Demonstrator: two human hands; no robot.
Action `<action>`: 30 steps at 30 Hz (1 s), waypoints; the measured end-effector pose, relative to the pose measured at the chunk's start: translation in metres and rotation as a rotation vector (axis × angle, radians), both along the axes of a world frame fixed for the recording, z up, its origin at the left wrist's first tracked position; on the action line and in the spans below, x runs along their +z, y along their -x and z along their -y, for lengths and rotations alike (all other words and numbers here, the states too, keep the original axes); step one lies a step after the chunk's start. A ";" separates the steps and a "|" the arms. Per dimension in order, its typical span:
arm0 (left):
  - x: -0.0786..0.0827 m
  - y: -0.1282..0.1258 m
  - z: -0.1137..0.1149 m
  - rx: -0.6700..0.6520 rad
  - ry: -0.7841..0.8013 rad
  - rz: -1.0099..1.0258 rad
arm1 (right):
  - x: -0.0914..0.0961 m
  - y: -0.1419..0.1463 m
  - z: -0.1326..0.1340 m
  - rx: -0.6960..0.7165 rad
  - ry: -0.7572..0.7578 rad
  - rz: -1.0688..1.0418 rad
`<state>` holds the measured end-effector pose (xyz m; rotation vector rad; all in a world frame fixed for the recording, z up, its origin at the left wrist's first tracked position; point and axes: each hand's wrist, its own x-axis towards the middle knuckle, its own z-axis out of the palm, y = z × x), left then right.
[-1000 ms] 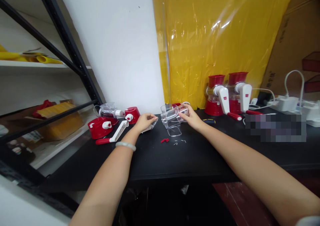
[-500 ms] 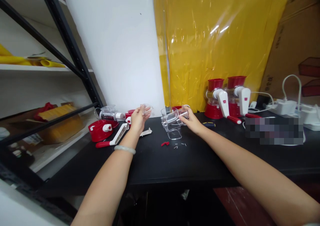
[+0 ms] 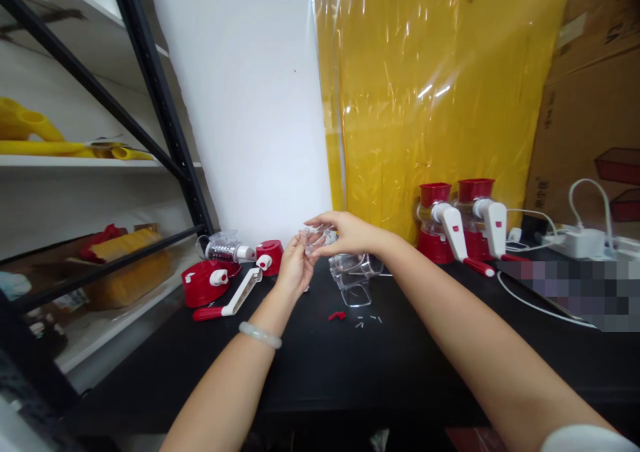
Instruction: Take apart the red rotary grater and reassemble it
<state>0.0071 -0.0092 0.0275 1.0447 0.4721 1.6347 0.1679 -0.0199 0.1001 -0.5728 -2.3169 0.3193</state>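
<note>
Two hands on one part: your left hand (image 3: 294, 269) and right hand (image 3: 350, 233) both pinch a small clear plastic piece (image 3: 316, 237) raised above the tabletop (image 3: 320, 359), clear housing (image 3: 356, 280) just below the right hand, red crank unit (image 3: 205, 285) left of the left hand.

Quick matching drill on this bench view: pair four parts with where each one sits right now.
1 small clear part
2 clear housing
3 red clip
4 white crank

A on the table, by the loose pins
B between left hand and right hand
C on the table, left of both hands
D on the table, below the right hand

Pairs: 1-B, 2-D, 3-A, 4-C
</note>
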 end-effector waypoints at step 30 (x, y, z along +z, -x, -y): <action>-0.047 -0.017 -0.012 -0.044 0.040 -0.455 | -0.001 -0.060 -0.020 -0.172 0.226 0.292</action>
